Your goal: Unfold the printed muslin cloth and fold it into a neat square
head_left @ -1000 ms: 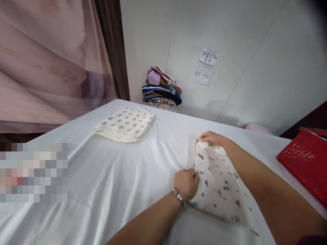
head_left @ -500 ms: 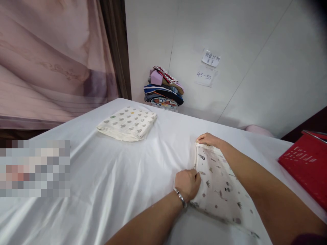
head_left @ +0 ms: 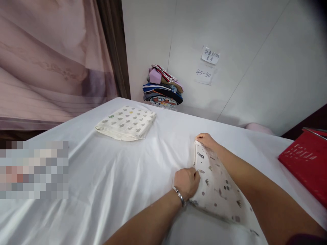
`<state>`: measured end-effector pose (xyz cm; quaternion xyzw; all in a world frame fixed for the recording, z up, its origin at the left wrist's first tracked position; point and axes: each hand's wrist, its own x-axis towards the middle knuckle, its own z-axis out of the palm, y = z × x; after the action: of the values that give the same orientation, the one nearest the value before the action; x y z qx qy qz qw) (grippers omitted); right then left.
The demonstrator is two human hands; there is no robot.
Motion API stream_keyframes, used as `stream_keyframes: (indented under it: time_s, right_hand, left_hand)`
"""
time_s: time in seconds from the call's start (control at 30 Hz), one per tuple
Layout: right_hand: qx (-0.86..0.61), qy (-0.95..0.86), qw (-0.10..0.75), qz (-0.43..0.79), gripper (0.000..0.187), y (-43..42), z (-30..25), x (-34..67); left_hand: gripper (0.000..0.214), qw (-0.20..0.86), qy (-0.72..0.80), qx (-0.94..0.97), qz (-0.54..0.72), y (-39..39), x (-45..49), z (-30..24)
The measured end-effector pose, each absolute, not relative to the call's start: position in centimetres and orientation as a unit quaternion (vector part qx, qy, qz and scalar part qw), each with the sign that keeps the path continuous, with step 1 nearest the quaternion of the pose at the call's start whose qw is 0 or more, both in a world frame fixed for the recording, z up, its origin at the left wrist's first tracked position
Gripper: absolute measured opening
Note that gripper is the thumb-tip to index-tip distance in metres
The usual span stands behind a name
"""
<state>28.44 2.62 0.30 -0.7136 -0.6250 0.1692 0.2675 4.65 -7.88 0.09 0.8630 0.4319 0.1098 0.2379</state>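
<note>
Wall (head_left: 150, 30): pale.
Bench (head_left: 143, 177): white cover, wrinkled.
Left hand (head_left: 186, 182): fist-like, fingers (head_left: 197, 178) closed on left edge of the cloth (head_left: 217, 182); bracelet (head_left: 179, 197) on wrist.
Right hand (head_left: 207, 140): fingers (head_left: 200, 136) pinched tight on the cloth's far left corner, beyond the left fingers.
Cloth: white, small plant prints; on bench, right of left fingers, near side of right fingers, partly behind right forearm.
Folded cloth (head_left: 127, 122): grey prints, flat, layered; left of both hands, well apart.
Pile (head_left: 163, 86): mixed fabrics, beyond and left of right fingers.
Notes (head_left: 210, 57): two, on wall, straight beyond right fingers.
Red item (head_left: 306, 160): well right of right fingers.
Drape (head_left: 51, 68): pink, far left of left fingers.
</note>
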Motion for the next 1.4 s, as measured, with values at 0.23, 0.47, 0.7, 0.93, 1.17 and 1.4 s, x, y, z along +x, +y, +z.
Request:
stream_keyframes:
  time_s: [0.23, 0.47, 0.7, 0.93, 1.17, 1.4]
  right_hand:
    - [-0.729, -0.614, 0.295, 0.066, 0.031, 1.2, 0.3, 27.8]
    - [-0.755, -0.606, 0.25, 0.006, 0.044, -2.7, -0.4, 25.5]
    - [-0.783, -0.618, 0.06, 0.022, 0.05, -3.5, -0.9, 22.7]
    - [-0.756, -0.653, 0.049, 0.029, 0.049, -4.3, -0.5, 21.5]
    - [-0.758, -0.638, 0.107, 0.083, 0.046, -5.4, 0.2, 20.4]
    - [-0.665, -0.625, 0.305, 0.274, 0.047, -12.5, 2.2, 18.5]
  left_hand:
    - [0.045, 0.256, 0.432, 0.859, 0.096, -7.9, 4.5, 0.4]
    - [0.044, 0.249, 0.431, 0.863, 0.092, -7.9, 4.6, 0.4]
    - [0.042, 0.233, 0.432, 0.866, 0.097, -8.0, 4.6, 0.6]
    - [0.042, 0.231, 0.434, 0.866, 0.093, -8.0, 4.6, 0.6]
    - [0.04, 0.228, 0.432, 0.868, 0.092, -8.0, 4.6, 0.8]
    - [0.039, 0.227, 0.425, 0.871, 0.101, -7.9, 4.5, 0.3]
